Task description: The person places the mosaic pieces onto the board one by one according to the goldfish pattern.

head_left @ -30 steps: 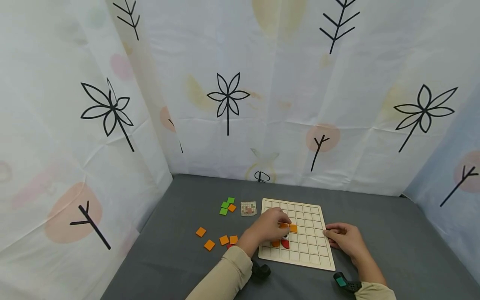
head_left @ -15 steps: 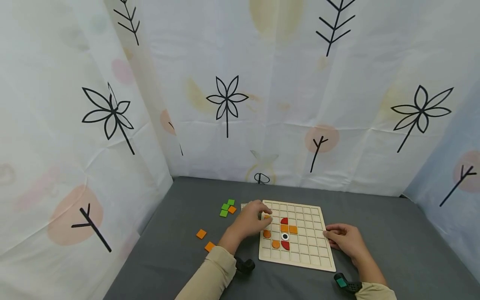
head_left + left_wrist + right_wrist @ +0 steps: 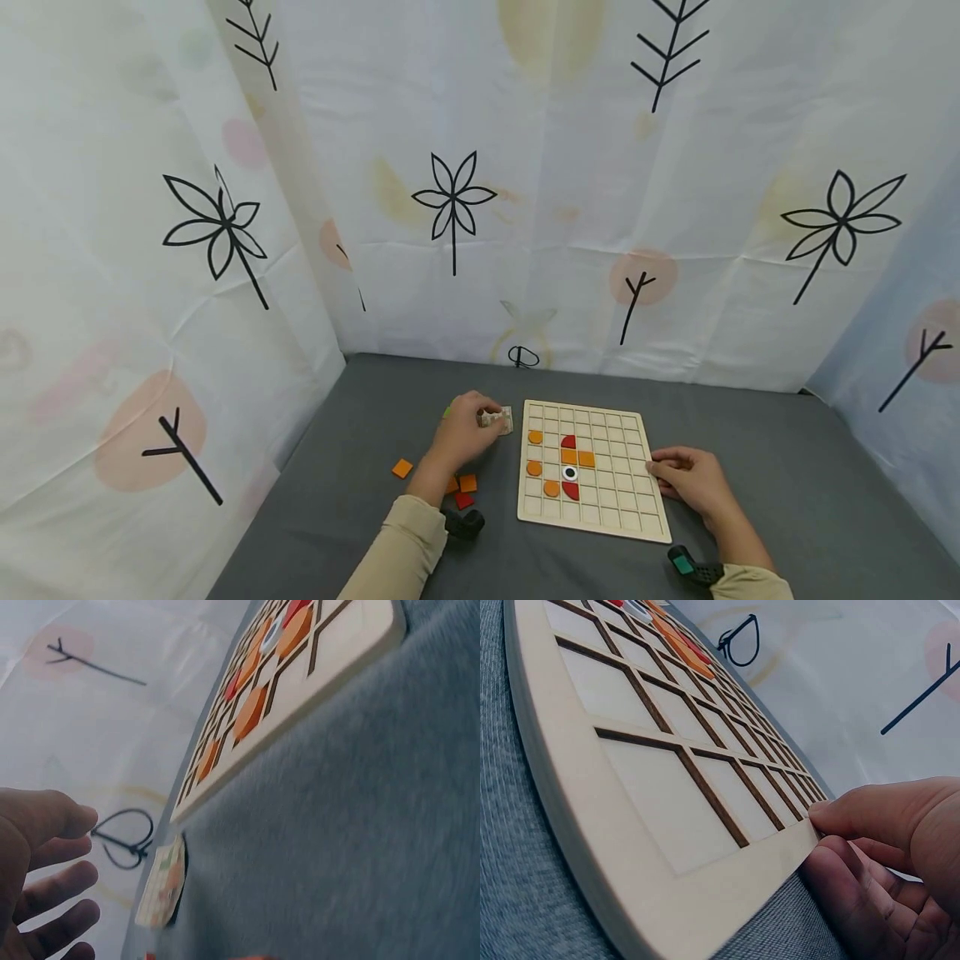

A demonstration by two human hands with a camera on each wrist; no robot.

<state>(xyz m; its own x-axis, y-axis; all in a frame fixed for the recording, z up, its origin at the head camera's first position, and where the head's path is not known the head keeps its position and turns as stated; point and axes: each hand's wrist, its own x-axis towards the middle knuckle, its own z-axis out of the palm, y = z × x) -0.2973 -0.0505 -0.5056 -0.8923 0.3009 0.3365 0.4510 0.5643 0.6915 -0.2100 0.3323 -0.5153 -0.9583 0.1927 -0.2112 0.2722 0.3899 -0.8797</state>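
Nearest, at lower centre, a red piece [image 3: 464, 500] and orange tiles [image 3: 468, 483] lie loose beside the left sleeve [image 3: 405, 542]. At lower right, the right hand [image 3: 693, 479] pinches the right edge of the wooden board [image 3: 615, 475], which lies flat, bearing orange discs [image 3: 551, 489], red quarter-rounds [image 3: 571, 491], orange squares [image 3: 587, 459] and an eye piece [image 3: 570, 473]. Farther off, left of the board, the left hand [image 3: 465, 427] hovers by the small patterned card [image 3: 507, 419], fingers loosely parted, holding nothing. The work seems to be between two placements; the next move probably calls for picking up a loose piece while the board is steadied. Against half a second ago, the left hand has left the board's left edge, fully baring the upper-left disc; the right hand's grip is unchanged.
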